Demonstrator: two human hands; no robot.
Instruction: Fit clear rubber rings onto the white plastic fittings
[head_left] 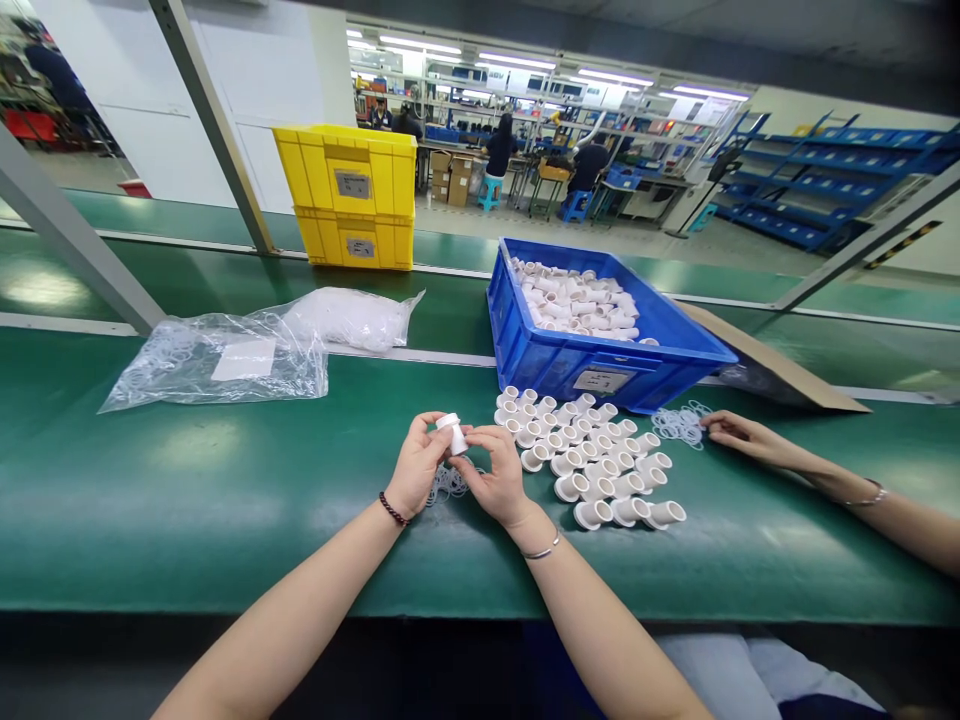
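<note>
Short white flanged plastic tube (pixel 453 436) pinched at the centre of the frame

The left hand (pixel 415 470) has its grip closed on the tube's left side, thumb and fingers pressed in — the wider rim is uppermost. The right hand (pixel 501 478) pinches the same tube from the right with thumb and fingertips. Just below the hands, partly hidden by them, a small heap of thin translucent rings (pixel 448 484) lies on the glossy green worktop (pixel 225 540).

Right of centre, white flanged tubes (pixel 602 468) lie in close rows. Behind them stands a blue rectangular plastic crate (pixel 536 362) holding many more. At right, another person's hand (pixel 731 436) touches a second heap of translucent rings (pixel 677 426). Left of centre lies a clear plastic bag (pixel 187 350) with a white label; two yellow plastic crates (pixel 315 175) are stacked at upper left.
</note>
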